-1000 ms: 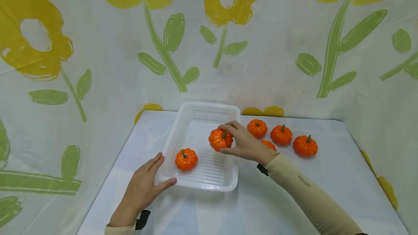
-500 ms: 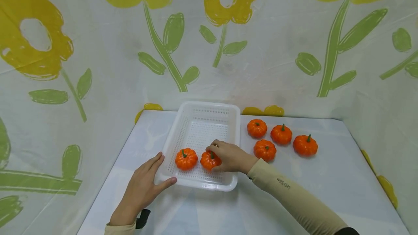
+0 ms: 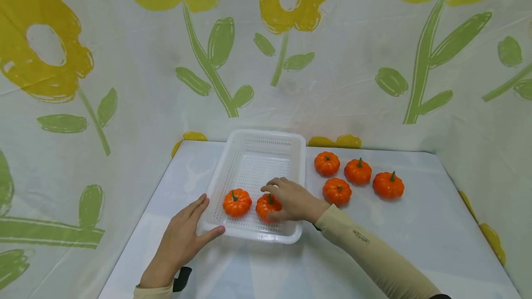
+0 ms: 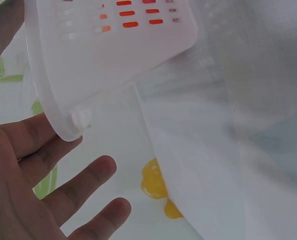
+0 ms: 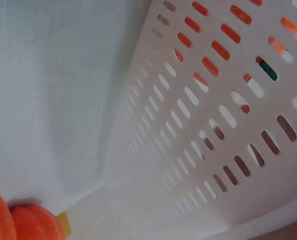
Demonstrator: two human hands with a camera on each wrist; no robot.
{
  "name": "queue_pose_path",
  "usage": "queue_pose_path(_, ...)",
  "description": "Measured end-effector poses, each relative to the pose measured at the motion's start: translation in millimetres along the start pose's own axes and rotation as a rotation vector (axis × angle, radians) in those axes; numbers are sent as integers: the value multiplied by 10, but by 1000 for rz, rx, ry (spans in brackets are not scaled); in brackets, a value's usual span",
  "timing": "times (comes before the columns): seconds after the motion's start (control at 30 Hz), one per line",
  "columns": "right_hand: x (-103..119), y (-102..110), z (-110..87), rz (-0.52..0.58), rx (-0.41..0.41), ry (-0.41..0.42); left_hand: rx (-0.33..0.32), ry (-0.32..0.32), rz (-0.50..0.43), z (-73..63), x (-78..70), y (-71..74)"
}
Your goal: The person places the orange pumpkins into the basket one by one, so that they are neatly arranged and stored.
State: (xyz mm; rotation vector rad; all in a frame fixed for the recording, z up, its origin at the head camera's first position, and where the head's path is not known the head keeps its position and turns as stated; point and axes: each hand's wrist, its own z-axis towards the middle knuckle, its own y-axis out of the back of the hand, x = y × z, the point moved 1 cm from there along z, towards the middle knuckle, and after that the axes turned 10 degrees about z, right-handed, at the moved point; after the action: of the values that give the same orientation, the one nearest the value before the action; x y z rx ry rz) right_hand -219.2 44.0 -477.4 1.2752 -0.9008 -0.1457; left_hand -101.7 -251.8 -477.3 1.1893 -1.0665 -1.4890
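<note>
A white slotted plastic basket (image 3: 266,134) holds two small orange pumpkins with green stems. One pumpkin (image 3: 237,203) sits at the basket's near left; the other (image 3: 264,208) rests just right of it. Over that right pumpkin is my right hand (image 3: 293,200), fingers loosened and raised off its top, thumb by its near side. My left hand (image 3: 180,239) lies against the basket's near left corner, fingers along the side and thumb on the front rim. In the left wrist view, the fingers extend straight beside the basket wall (image 4: 103,60). The slotted wall (image 5: 188,110) mostly hides the right hand in its wrist view.
Right of the basket, several more pumpkins stand on the white table (image 3: 415,243): front (image 3: 337,191), back left (image 3: 327,164), middle (image 3: 358,171) and far right (image 3: 388,185). A flower-printed curtain (image 3: 349,59) hangs behind and at the sides.
My right hand has carried a pumpkin down and nearer into the basket, set it beside the first one, then loosened its fingers from it. The left hand has stayed put.
</note>
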Motion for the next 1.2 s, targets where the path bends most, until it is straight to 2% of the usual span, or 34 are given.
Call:
queue_pose_path(0.1, -6, 46, -68, 64, -67, 9, -2, -2, -6, -3, -3, 1)
queue_pose_path(0.23, -30, 145, -199, 142, -214, 20, -3, -2, -12, 0, -3, 0)
queue_pose_path(0.37, -81, 229, -335, 177, -321, 7, 5, 4, -13, 5, 3, 2)
queue_pose_path(0.67, -266, 286, -680, 216, -382, -138, 11, 9, -18, 4, -1, -2)
queue_pose_path(0.8, -410, 315, -848, 212, -435, -170, 13, 6, -23, -1, -1, -6)
queue_pose_path(0.93, -607, 334, -1037, 227, -479, -241, 4, -5, -30, -6, -2, -6)
queue_pose_path(1.07, -802, 345, -1223, 220, -485, -331, -5, -18, -26, -7, -3, -7)
queue_pose_path(1.2, -947, 328, -1336, 190, -461, -387, -9, -22, -20, -1, 2, -1)
